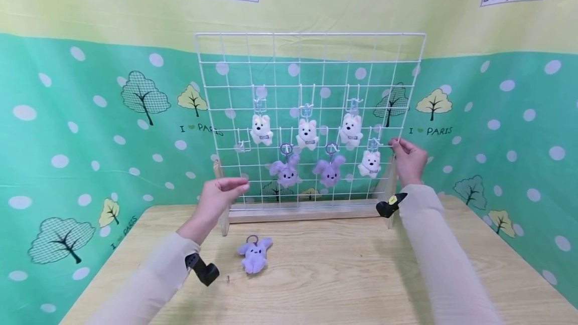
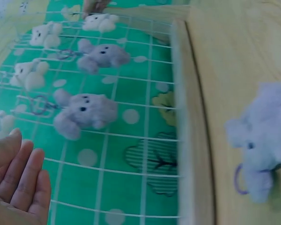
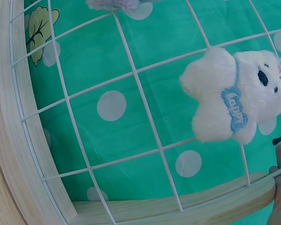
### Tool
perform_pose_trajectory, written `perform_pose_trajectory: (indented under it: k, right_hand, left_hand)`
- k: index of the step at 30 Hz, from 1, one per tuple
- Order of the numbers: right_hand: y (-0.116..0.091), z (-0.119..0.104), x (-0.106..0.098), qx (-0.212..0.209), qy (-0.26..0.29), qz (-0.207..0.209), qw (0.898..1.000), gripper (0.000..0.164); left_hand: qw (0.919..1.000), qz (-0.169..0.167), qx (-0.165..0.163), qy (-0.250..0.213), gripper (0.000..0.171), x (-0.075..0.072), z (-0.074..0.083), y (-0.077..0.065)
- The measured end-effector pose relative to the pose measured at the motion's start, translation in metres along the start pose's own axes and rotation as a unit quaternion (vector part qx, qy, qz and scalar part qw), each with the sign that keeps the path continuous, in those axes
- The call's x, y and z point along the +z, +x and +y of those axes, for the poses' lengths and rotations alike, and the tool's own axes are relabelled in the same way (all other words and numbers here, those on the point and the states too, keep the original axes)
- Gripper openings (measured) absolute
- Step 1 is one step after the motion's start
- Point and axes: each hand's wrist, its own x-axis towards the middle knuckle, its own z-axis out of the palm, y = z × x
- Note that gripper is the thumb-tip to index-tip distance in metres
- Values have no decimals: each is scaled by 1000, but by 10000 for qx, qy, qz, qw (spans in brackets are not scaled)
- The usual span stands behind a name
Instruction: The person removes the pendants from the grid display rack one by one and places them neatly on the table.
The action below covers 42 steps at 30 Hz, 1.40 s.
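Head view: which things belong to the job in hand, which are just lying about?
Likely the job:
white wire grid, its edge in the right grip
wooden stand
four hung white charms
two hung purple charms
loose purple charm on the table
bare hook

Likely just there:
tiny unclear bit
patterned backdrop

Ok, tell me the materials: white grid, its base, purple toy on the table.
White grid: probably metal wire, smoothly coated, judging by thin, straight bars. Base: seemingly unpainted wood, pale with faint grain. Purple toy: apparently matte plush, by its fuzzy surface.

Head view bright; soft shadows on table (image 1: 325, 275); left-wrist view blurred.
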Motion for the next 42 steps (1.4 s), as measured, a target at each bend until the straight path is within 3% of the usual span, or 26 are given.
perform_pose_trajectory:
  k: [8,19,32,42]
  right_hand:
    - [2,-2,-2,292,-21,-111,9995,38]
    - [2,-3,-4,314,-78,-107,9994,38]
    - [0,-9,-3,506,-127,-178,9985,40]
    - [0,-9,-5,451,-246,-138,9986,39]
  left_hand:
    - [9991,145,352,-160,41,-12,45,12]
    - [9944,707,755,-219,36,-5,93,38]
    - [9860,1239,1084,-249,27,8,119,66]
    - [9814,1665,946,-130,25,22,130,78]
